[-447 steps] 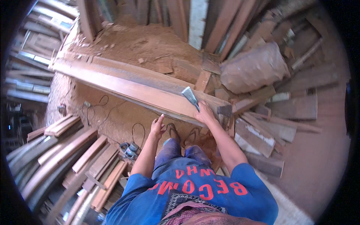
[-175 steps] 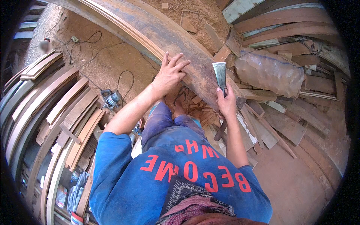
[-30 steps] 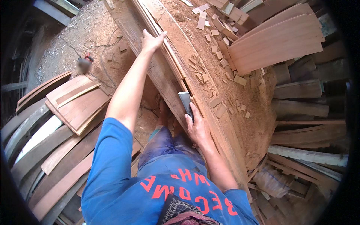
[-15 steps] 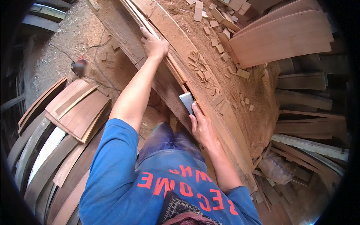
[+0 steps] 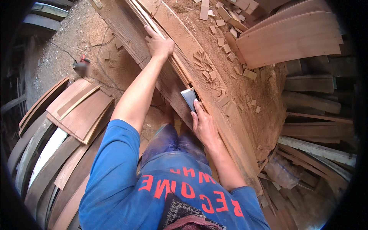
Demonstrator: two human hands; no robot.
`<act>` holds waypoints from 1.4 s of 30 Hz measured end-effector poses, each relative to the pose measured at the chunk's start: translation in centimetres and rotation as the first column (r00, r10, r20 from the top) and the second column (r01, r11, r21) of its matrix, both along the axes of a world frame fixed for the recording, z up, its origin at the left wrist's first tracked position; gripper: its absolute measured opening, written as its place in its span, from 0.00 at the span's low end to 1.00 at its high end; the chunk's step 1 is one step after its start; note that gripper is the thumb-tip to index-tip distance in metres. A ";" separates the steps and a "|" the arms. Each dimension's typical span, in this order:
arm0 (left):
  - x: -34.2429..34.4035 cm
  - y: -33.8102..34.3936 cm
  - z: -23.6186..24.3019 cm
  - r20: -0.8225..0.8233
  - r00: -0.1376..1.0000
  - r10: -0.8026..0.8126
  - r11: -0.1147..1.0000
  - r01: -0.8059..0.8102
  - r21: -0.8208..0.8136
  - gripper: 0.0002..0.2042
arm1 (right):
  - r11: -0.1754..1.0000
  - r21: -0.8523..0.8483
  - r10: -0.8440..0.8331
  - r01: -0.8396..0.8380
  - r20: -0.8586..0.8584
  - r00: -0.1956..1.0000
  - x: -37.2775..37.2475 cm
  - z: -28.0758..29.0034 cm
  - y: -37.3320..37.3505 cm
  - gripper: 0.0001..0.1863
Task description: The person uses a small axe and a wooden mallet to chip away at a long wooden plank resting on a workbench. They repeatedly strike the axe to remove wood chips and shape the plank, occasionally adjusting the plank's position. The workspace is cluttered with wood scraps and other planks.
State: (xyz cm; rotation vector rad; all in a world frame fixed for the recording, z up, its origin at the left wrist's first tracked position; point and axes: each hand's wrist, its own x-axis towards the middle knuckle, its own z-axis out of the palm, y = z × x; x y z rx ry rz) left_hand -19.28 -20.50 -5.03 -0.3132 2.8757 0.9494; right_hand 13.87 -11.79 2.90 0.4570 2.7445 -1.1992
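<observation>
My left hand (image 5: pixel 160 45) is closed over a long, narrow wooden strip (image 5: pixel 179 69), which lies along the plank bench. In my right hand (image 5: pixel 204 124) is a flat grey metal blade (image 5: pixel 188 98) with a brighter far end. My fingers and thumb hold its near part, and its far end is beside the strip's near end, close to a dark notch. Whether the blade touches the wood, I cannot tell. Both forearms reach up from the lower edge.
The worn wooden bench (image 5: pixel 234 140) runs diagonally, with small wood offcuts (image 5: pixel 207 69) on it. Sawdust and blocks cover the ground beyond. Large thin boards (image 5: pixel 289 40) stand at the right, stacked boards (image 5: pixel 78 111) at the left. A corded power tool (image 5: pixel 81 67) sits on the ground.
The blade and my right hand have shifted slightly up and to the left. My left hand keeps its hold on the strip. The view has shifted a little.
</observation>
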 end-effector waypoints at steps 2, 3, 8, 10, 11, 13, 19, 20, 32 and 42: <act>0.0 0.2 0.6 0.041 0.999 0.010 1.000 -0.010 -0.003 0.55 | 1.000 0.016 0.004 -0.002 -0.106 0.994 0.2 -0.7 0.1 0.27; -0.2 -0.3 -0.1 0.010 1.000 0.012 0.999 -0.012 -0.033 0.55 | 1.000 0.002 0.025 -0.025 -0.038 0.999 0.8 0.0 0.1 0.27; 0.5 -0.2 0.2 0.062 0.998 -0.005 1.000 0.006 -0.010 0.55 | 0.999 0.029 0.019 -0.022 0.098 0.995 -1.5 1.0 -0.6 0.28; 0.1 -0.3 0.9 0.075 0.997 0.002 1.000 -0.002 -0.003 0.55 | 0.999 0.017 0.037 -0.038 0.073 0.997 -1.4 0.6 -0.3 0.28; -0.2 -0.2 0.9 0.077 0.997 0.006 1.000 -0.006 -0.001 0.55 | 0.999 0.004 0.041 -0.041 0.063 0.997 -0.7 0.4 0.1 0.28; -0.2 -0.2 0.8 0.063 0.998 -0.009 1.000 0.009 -0.003 0.55 | 0.999 0.003 0.036 -0.036 0.044 0.998 -0.8 0.1 -0.2 0.28; -0.2 -0.2 0.7 0.041 0.999 -0.019 1.000 0.020 -0.007 0.55 | 0.786 -0.547 -0.085 0.288 0.366 0.927 -3.1 2.5 -0.5 0.28; 0.1 -0.3 0.4 0.057 0.998 -0.022 1.000 0.023 -0.017 0.55 | 0.377 -0.722 -0.134 0.580 0.577 0.806 -3.8 3.0 0.8 0.28; -0.3 -0.1 -0.3 0.032 0.999 0.025 0.995 -0.021 -0.100 0.57 | 1.000 0.017 0.014 -0.015 0.056 0.998 0.9 3.8 7.5 0.27; -0.1 -0.2 1.8 0.169 0.986 -0.010 1.000 0.009 0.008 0.57 | 0.969 0.175 0.116 -0.175 0.303 0.946 0.5 5.9 8.3 0.22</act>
